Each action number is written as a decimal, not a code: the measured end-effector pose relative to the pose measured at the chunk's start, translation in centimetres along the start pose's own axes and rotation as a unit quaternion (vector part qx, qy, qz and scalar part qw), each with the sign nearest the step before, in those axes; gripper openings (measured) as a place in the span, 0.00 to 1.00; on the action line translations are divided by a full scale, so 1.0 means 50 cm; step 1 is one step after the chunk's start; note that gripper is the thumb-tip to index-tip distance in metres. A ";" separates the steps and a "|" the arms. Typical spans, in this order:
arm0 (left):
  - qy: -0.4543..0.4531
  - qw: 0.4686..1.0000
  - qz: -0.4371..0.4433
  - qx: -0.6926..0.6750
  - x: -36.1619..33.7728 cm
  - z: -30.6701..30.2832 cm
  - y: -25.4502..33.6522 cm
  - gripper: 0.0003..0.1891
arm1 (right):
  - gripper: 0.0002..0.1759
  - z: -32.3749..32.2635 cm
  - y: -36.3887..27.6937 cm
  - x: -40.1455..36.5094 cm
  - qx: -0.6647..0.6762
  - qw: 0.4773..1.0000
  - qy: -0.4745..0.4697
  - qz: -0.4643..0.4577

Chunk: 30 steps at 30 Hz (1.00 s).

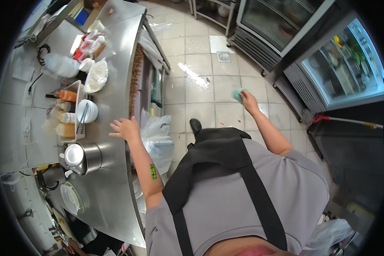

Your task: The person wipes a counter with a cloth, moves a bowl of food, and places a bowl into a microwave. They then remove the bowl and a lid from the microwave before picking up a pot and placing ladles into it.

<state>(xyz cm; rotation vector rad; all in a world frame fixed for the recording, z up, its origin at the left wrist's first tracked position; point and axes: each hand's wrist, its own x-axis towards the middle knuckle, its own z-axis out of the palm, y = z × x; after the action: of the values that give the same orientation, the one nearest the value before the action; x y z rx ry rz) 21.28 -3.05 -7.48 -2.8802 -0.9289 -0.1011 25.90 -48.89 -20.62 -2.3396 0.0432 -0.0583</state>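
Note:
My left hand is open with fingers spread, over the front part of the steel counter. Closest to it on the counter are a stack of white bowls with utensils lying across the top, and a steel pot with a white round piece on it. Out over the tiled floor, my right hand is closed on a teal cloth, which is blurred and sticks out past the fingers. No part of that hand touches the counter.
Along the wall stands a basket with sauce bottles, near a bag-lined bowl. Plastic bags hang below the counter edge. Glass-door fridges line the right side. A floor drain lies ahead; a red-ended pole juts at right.

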 end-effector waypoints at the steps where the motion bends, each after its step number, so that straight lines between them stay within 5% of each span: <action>1: 0.028 0.999 -0.022 0.019 -0.005 0.007 0.008 0.25 | 0.09 -0.021 0.064 -0.033 -0.017 0.999 0.029 0.031; 5: 0.038 0.994 -0.036 0.099 -0.002 0.005 0.020 0.22 | 0.11 -0.072 0.355 -0.182 -0.117 0.959 0.129 0.224; 7: 0.020 0.993 -0.019 0.111 -0.003 -0.021 0.031 0.20 | 0.11 -0.132 0.397 -0.259 -0.135 0.898 0.166 0.384; 9: 0.007 0.993 -0.005 0.120 0.001 -0.035 0.038 0.19 | 0.12 -0.164 0.435 -0.311 -0.152 0.840 0.278 0.440; 11: -0.006 0.989 0.008 0.147 0.010 -0.043 0.043 0.17 | 0.13 -0.187 0.443 -0.327 -0.161 0.822 0.288 0.464; 15: -0.023 0.990 -0.022 0.137 0.023 -0.046 0.049 0.16 | 0.14 -0.201 0.497 -0.321 -0.173 0.854 0.269 0.411; 20: -0.010 0.987 -0.092 0.131 0.055 -0.030 0.055 0.12 | 0.13 -0.198 0.505 -0.227 -0.031 0.881 0.262 0.393; 23: 0.038 0.980 -0.124 0.149 0.079 0.000 0.057 0.10 | 0.13 -0.201 0.539 -0.182 -0.064 0.919 0.167 0.352; 30: 0.067 0.973 -0.117 0.190 0.102 0.012 0.089 0.11 | 0.11 -0.226 0.619 -0.096 -0.079 0.936 0.122 0.320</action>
<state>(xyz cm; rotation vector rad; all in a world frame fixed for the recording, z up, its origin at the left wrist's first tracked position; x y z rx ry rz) 28.02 -3.61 -7.95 -2.3789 -1.1203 -0.1218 20.06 -78.27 -35.12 -2.3499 0.9574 -0.0205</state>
